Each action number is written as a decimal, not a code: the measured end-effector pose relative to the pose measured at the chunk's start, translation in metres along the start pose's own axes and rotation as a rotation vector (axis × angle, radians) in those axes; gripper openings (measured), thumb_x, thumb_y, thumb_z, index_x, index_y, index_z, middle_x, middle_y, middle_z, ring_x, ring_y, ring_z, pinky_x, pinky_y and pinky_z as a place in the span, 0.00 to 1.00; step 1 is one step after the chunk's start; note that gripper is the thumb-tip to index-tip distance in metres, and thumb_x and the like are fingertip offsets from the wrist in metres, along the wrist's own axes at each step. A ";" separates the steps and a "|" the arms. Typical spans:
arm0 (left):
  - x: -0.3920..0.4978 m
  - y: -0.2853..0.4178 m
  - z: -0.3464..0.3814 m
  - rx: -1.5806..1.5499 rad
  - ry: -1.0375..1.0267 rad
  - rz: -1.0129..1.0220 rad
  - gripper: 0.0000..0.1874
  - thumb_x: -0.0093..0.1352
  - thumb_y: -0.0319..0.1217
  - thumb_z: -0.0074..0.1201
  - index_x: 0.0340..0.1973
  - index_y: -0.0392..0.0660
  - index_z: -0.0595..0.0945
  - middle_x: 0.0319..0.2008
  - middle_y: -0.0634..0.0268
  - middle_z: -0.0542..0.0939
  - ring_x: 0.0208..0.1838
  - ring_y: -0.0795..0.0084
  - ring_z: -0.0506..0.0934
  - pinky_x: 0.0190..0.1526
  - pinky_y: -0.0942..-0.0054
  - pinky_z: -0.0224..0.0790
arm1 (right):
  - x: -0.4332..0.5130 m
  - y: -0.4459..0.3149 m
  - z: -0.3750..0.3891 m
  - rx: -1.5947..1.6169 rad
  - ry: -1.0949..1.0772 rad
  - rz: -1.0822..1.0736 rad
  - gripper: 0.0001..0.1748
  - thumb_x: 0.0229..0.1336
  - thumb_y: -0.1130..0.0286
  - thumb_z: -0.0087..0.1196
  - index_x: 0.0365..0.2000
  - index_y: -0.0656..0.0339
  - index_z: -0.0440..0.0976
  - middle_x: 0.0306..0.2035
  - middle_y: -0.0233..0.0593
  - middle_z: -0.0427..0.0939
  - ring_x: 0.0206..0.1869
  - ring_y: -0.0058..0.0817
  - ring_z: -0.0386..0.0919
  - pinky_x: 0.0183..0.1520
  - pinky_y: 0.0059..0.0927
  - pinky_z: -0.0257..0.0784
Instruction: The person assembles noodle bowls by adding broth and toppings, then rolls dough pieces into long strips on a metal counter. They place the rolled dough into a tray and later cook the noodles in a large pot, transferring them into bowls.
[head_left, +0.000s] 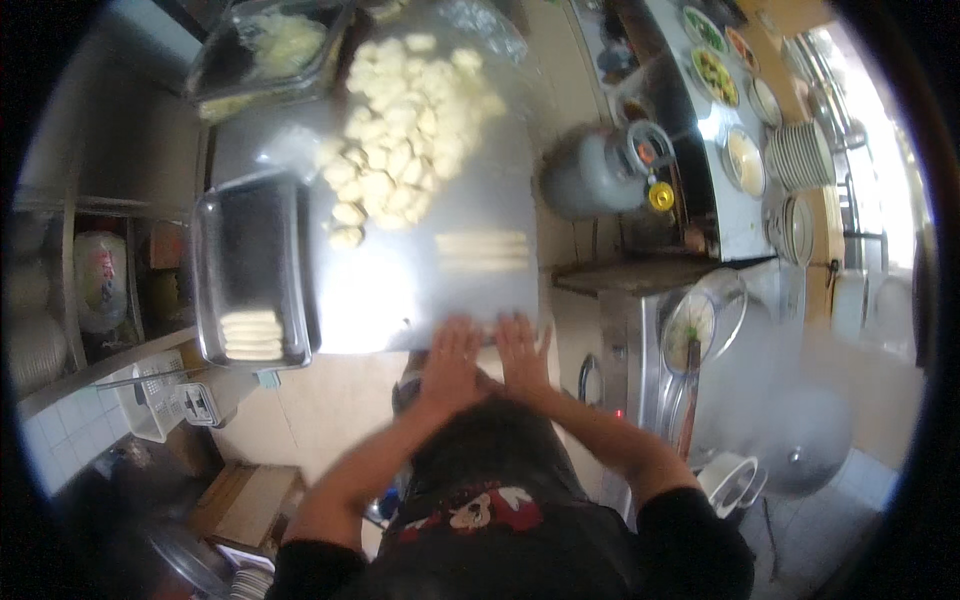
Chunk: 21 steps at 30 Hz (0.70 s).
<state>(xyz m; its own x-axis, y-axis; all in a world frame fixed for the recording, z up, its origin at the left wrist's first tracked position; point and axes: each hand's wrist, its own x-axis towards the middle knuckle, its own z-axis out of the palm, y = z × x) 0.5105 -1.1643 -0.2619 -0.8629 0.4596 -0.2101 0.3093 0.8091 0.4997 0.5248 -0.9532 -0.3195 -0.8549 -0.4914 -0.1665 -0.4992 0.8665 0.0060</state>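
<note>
Both of my hands lie palm down, side by side, at the front edge of a stainless steel worktable. My left hand has its fingers stretched forward. Beside it, my right hand is flat with its thumb spread. A small pale bit shows between the fingertips; what lies under the palms is hidden. Just beyond are several rolled dough strips in a row. Farther back spreads a heap of dough pieces. To the left, a metal tray holds several dough rolls at its near end.
Another tray with pale dough stands at the back left. A gas cylinder is right of the table. On the right counter are plates of food, stacked plates and a pan with a wooden-handled utensil. Shelves line the left.
</note>
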 end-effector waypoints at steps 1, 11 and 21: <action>-0.009 0.009 0.000 -0.061 -0.042 -0.033 0.54 0.70 0.58 0.59 0.77 0.29 0.61 0.81 0.31 0.51 0.84 0.28 0.47 0.82 0.34 0.37 | -0.011 -0.001 -0.009 0.131 -0.080 0.014 0.59 0.61 0.30 0.56 0.78 0.61 0.55 0.85 0.44 0.43 0.86 0.52 0.41 0.73 0.91 0.25; 0.025 -0.133 -0.046 0.117 0.408 -0.231 0.48 0.72 0.55 0.59 0.74 0.28 0.65 0.80 0.35 0.58 0.84 0.35 0.51 0.81 0.36 0.39 | 0.288 -0.001 -0.123 0.191 0.452 -0.210 0.30 0.63 0.65 0.59 0.64 0.65 0.75 0.63 0.50 0.75 0.66 0.46 0.72 0.69 0.48 0.66; 0.017 -0.146 -0.017 0.215 0.252 -0.340 0.47 0.75 0.62 0.51 0.74 0.35 0.69 0.80 0.42 0.61 0.84 0.43 0.55 0.79 0.36 0.45 | 0.127 0.020 -0.075 0.393 0.400 -0.098 0.27 0.69 0.61 0.56 0.62 0.66 0.73 0.60 0.59 0.77 0.61 0.58 0.75 0.66 0.59 0.70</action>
<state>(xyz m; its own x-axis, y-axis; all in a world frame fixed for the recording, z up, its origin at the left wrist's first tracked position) 0.4440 -1.2812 -0.3242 -0.9915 0.0739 -0.1075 0.0454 0.9680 0.2470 0.3962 -1.0049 -0.2669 -0.8322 -0.5000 0.2394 -0.5544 0.7453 -0.3704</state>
